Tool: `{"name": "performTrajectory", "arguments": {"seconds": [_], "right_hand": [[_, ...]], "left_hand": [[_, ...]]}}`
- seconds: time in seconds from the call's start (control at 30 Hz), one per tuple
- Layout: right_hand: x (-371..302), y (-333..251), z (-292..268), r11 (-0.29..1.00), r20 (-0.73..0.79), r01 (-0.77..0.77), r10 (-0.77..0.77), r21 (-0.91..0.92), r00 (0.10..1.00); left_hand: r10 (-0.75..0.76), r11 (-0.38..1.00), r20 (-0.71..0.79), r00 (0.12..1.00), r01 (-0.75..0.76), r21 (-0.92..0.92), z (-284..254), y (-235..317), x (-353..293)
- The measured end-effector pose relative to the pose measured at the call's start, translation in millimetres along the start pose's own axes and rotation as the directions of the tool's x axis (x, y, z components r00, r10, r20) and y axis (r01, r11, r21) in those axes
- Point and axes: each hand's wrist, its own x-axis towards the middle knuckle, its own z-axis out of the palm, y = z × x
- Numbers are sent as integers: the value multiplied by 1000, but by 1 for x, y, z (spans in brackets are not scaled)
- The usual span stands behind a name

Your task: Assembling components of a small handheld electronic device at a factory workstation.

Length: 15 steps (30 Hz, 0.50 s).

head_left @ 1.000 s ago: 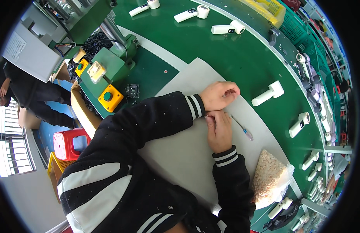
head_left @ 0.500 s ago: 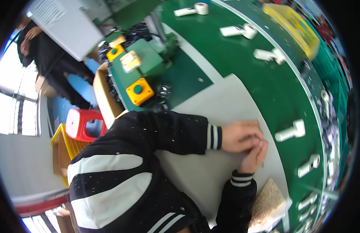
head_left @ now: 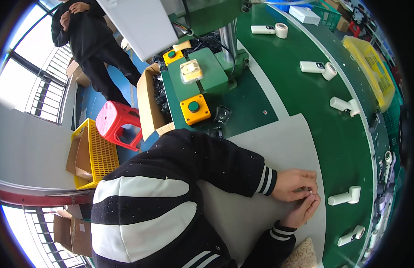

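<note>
Head view from my remote station: left hand (head_left: 295, 184) and right hand (head_left: 302, 211) meet fingertip to fingertip, both grips pinched on a small pale part (head_left: 310, 192) over the grey mat (head_left: 287, 143) on the worktop, the left hand above it.

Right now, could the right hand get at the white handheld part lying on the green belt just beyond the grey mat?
Probably yes: the right hand lies on the grey mat beside the white handheld part, with only bare belt between, though its fingers meet the left hand.
</note>
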Motion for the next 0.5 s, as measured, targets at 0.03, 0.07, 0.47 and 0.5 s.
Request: {"name": "performTrajectory", "arguments": {"seconds": [0.03, 0.07, 0.47, 0.5], "right_hand": [[0, 1, 0, 1000, 4, 8, -8, 7, 1000], [1, 2, -1, 1000, 16, 12, -12, 13, 1000], [0, 7, -6, 981, 22, 12, -16, 191, 1000], [0, 8, -8, 982, 33, 11, -18, 187, 999]], "left_hand": [[5, 1000, -1, 1000, -5, 10, 0, -1, 0], [13, 1000, -2, 1000, -12, 10, 0, -1, 0], [65, 998, -22, 998, -66, -12, 3, 3, 0], [66, 998, -11, 998, -66, -4, 3, 3, 0]]}}
